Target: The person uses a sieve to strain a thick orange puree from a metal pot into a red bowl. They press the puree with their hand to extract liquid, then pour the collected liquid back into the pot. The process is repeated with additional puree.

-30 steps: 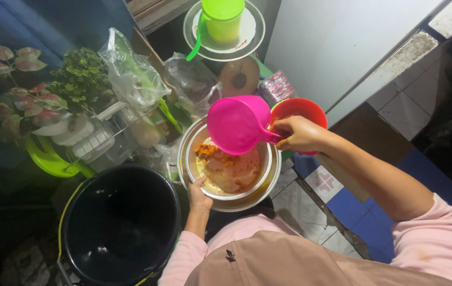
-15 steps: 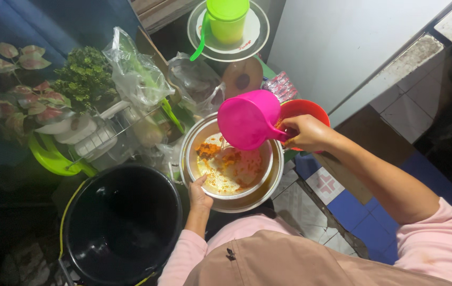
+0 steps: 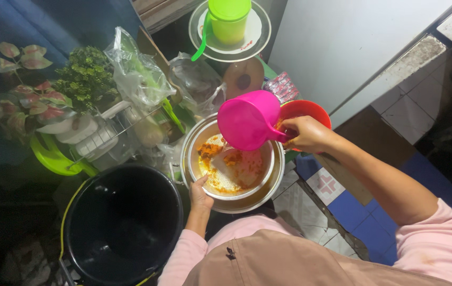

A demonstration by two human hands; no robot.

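Observation:
My right hand [image 3: 308, 133] grips the handle of a pink plastic scoop [image 3: 247, 119], tipped over a metal strainer [image 3: 267, 175]. Water runs from the scoop onto orange-red pulp [image 3: 213, 151] in the strainer. The strainer sits inside a wider metal basin [image 3: 258, 200]. My left hand [image 3: 199, 194] holds the near left rim of the strainer and basin. A red bowl [image 3: 305, 110] stands just behind my right hand, partly hidden by it.
A black bucket [image 3: 123, 222] stands at the lower left. A green lidded jug [image 3: 228, 21] rests on plates [image 3: 258, 37] at the top. Plastic bags of greens [image 3: 138, 79], a dish rack [image 3: 96, 137] and leafy plants [image 3: 22, 100] crowd the left.
The pink scoop has tipped further and its water now pours into the strainer, washing the orange pulp apart and baring the mesh. Both hands stay in place.

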